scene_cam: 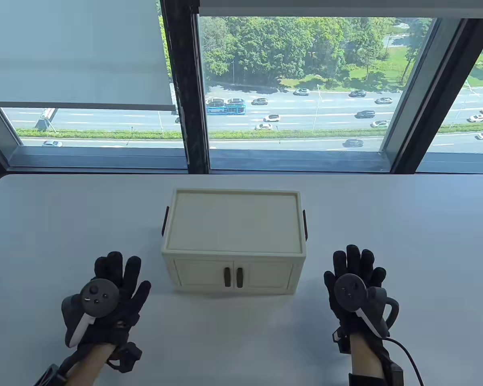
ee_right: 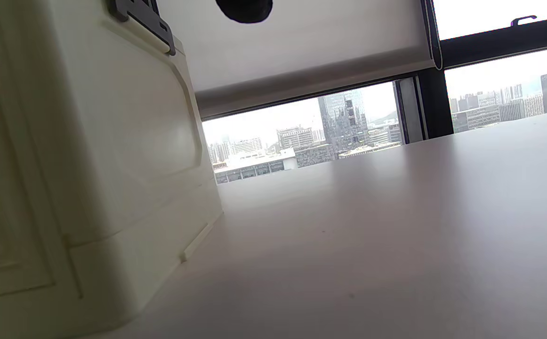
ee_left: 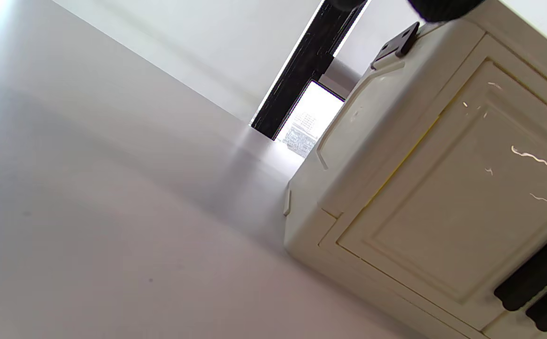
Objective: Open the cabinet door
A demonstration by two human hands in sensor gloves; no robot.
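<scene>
A small cream cabinet (scene_cam: pixel 233 241) stands at the middle of the white table (scene_cam: pixel 406 225). Its two front doors are closed, each with a dark handle, the left handle (scene_cam: pixel 227 277) and the right handle (scene_cam: pixel 240 277), side by side at the centre. My left hand (scene_cam: pixel 110 281) lies flat on the table left of the cabinet, fingers spread, holding nothing. My right hand (scene_cam: pixel 356 269) lies flat to the cabinet's right, fingers spread, holding nothing. The left wrist view shows the left door (ee_left: pixel 447 188) and both handles (ee_left: pixel 534 275). The right wrist view shows the cabinet's right side (ee_right: pixel 113 155).
Dark side handles (scene_cam: pixel 305 225) stick out from the cabinet's sides. A window with a dark post (scene_cam: pixel 185 100) runs behind the table's far edge. A cable (scene_cam: pixel 406 354) trails from my right wrist.
</scene>
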